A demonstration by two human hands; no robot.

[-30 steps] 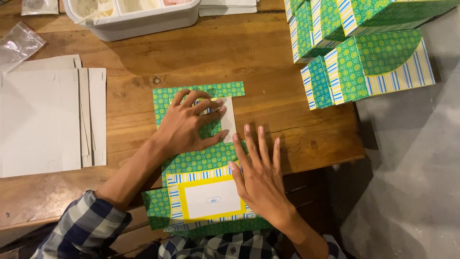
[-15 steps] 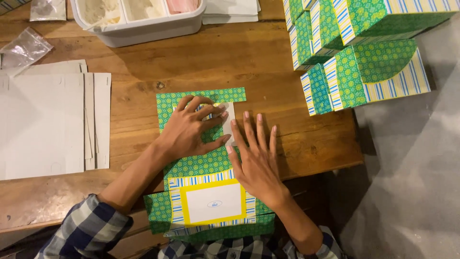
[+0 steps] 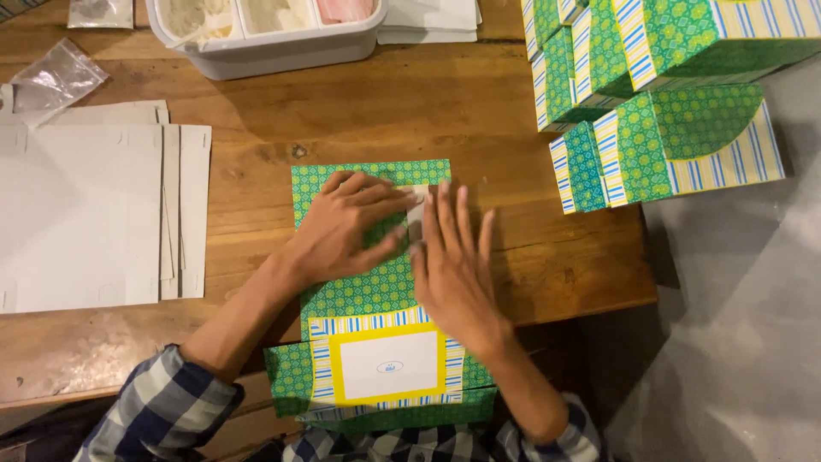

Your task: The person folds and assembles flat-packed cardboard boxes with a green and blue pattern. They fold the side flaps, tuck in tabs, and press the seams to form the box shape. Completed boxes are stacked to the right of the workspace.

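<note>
Wooden table (image 3: pixel 513 111) w/ a flat green patterned carton blank (image 3: pixel 376 295) lying at its near edge, label panel overhanging toward the person. Looks like light, thin card: stiff across panels, bends easily at creases, prob. dents if pinched, so best pressed flat or taken by the edges. Left hand (image 3: pixel 346 227) lies on the blank, fingers spread, grasping nothing; right hand (image 3: pixel 453 257) flat beside it, fingers straight (also not gripping). A small white flap between the fingertips is mostly hidden; can't tell what it is. Blank's near end cut off.
</note>
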